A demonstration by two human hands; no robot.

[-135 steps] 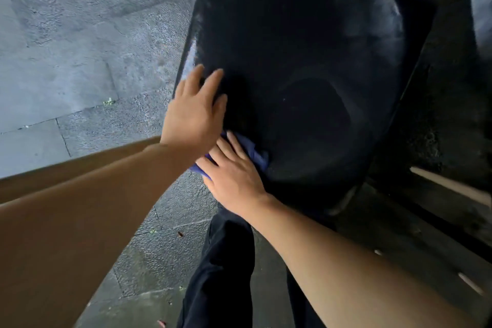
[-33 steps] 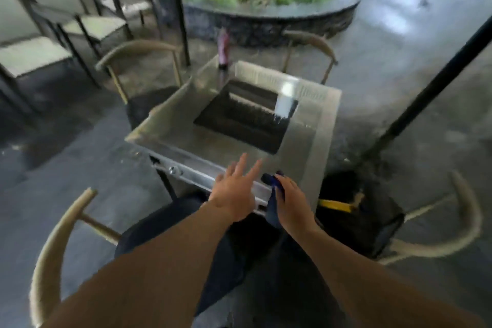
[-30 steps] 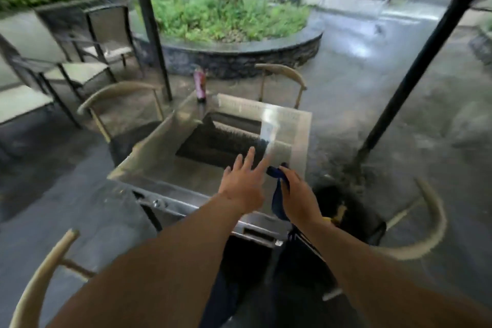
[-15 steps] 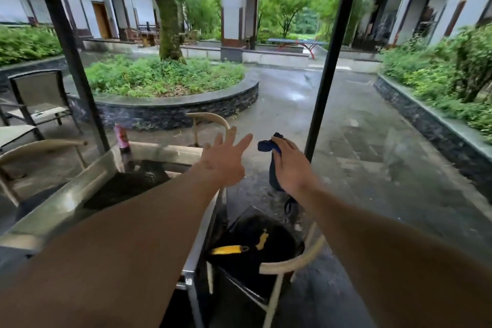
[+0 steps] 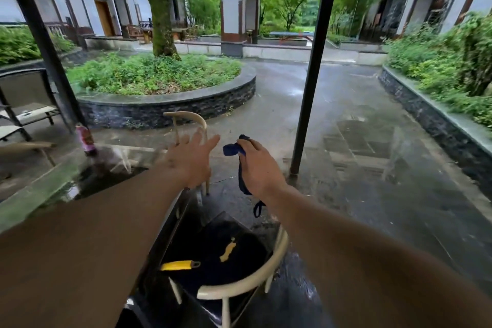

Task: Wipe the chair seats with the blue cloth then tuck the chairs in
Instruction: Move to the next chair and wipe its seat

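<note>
1. Both forearms fill the lower frame and hide most of the table [image 5: 32, 194]; only its left edge and a dark wet patch of its top show
2. Left hand [image 5: 190, 161] is raised with fingers spread wide and holds nothing; its outline is motion-blurred
3. Right hand [image 5: 259, 165] is closed around the blue cloth [image 5: 234, 147]: a bunched end pokes out above the fingers, a strip hangs down below the wrist, the middle is hidden inside the fist
4. Near chair [image 5: 239, 282], pale curved backrest and dark seat, sits below the hands just beside the table's right side; its left part is hidden under the left arm
5. Yellow bits on that seat, one long with a dark tip, one small and wavy; can't tell what they are
6. Far chair [image 5: 191, 121]: only its backrest and one leg show, the rest sits behind the left hand
7. Pink bottle [image 5: 85, 140] stands on the table's far left corner, label unreadable
8. Round stone planter [image 5: 170, 104] behind is full of low green plants, with a tree trunk at its back
9. Black post [image 5: 308, 74] stands right of the cloth hand, top cut off
</note>
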